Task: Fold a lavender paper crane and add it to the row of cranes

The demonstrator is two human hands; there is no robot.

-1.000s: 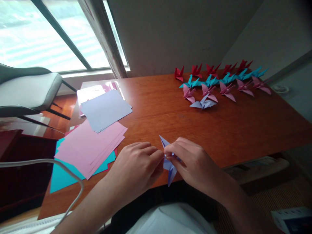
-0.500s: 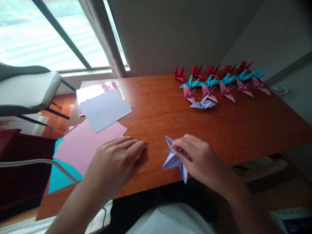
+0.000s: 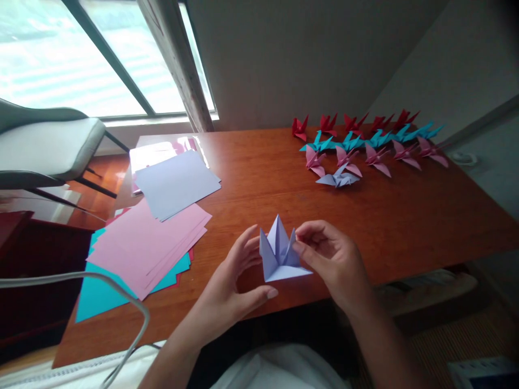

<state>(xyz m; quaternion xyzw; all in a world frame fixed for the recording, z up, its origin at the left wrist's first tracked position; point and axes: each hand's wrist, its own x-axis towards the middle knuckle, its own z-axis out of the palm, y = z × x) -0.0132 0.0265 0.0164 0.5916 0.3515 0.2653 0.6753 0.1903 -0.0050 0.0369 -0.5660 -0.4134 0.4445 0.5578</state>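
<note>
By the front edge of the brown wooden table (image 3: 251, 200), the right hand (image 3: 334, 265) pinches the pointed lavender folded-paper figure (image 3: 279, 251); the left hand (image 3: 233, 289) gapes, contact unclear. Tugging too hard could tear it.

The left hand (image 3: 231, 281) is spread wide while the right hand (image 3: 334, 259) pinches with bent fingers (image 3: 316, 228).

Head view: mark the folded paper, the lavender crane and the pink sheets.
Folded paper (image 3: 279, 255): head view, on its central folds.
Lavender crane (image 3: 339, 179): head view, middle of its body.
Pink sheets (image 3: 149, 243): head view, middle of their top face.
</note>
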